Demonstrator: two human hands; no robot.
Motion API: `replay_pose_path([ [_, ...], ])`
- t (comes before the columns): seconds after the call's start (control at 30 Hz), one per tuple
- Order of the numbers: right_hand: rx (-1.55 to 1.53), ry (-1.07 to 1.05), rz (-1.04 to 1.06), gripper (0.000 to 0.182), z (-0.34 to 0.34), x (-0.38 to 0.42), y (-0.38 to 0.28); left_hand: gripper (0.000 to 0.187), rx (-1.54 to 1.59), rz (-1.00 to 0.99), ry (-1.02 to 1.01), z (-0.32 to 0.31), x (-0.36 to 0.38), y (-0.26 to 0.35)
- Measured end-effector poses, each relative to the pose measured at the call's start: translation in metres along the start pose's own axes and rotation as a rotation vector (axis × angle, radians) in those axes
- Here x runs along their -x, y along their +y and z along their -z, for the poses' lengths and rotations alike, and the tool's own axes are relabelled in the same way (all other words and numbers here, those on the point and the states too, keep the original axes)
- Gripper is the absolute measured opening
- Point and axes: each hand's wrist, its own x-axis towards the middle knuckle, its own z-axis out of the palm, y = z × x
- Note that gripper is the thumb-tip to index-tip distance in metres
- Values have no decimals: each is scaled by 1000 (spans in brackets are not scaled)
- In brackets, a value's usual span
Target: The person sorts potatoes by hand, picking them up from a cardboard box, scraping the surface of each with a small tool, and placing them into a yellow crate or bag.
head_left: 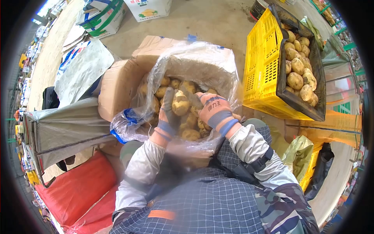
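Observation:
My left hand (167,115), in an orange work glove with dark grey fingers, is closed along the left side of a potato (180,103) with patchy, peeling skin. On the other side, my right hand (212,108) wears a matching glove with dark lettering on its back. Its fingers curl inward close to that potato; they are blurred, and what they grip is hidden. Both hands are over an open cardboard box (113,89) lined with clear plastic film (230,70). More potatoes (191,134) lie in the box under and around the hands.
To the right stands a yellow plastic crate (261,58), beside a black-rimmed crate (282,87) full of potatoes (298,66). Printed cartons (148,9) are at the back. A grey-covered frame (74,132) and red sacking (80,187) lie to my left.

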Motion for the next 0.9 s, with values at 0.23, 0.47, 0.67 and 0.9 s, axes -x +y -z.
replay_pose_path([
  [0.23, 109, -225, 77, 47, 7, -4, -13, 41, -896, -439, 245, 30, -18, -31],
  [0.47, 39, -85, -66, 48, 16, -1, -1, 54, -870, -297, 178, 7, -4, -12],
  [0.67, 189, -247, 143, 39, 20, -5, -3, 69, -695, -414, 158, 54, -28, -34],
  [0.9, 118, -73, 77, 31, 15, -2, -2, 79, -941, -333, 129, 68, -29, -34],
])
